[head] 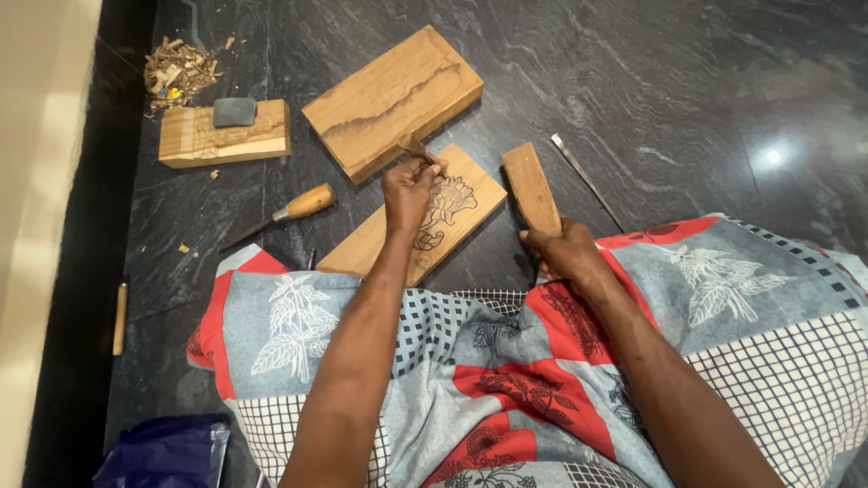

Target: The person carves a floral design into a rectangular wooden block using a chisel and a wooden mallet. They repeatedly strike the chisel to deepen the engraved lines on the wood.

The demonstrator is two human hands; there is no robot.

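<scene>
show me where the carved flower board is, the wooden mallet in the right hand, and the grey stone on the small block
carved flower board (470, 185), head view, bare top beside the flower
wooden mallet (531, 188), head view, middle of its flat face
grey stone (234, 111), head view, centre of its top

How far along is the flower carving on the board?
Done: flower outline marked on the board; chips piled aside. In hand: left hand holds a chisel on it, right hand grips a wooden mallet. Left: little visible relief cut yet.
</scene>
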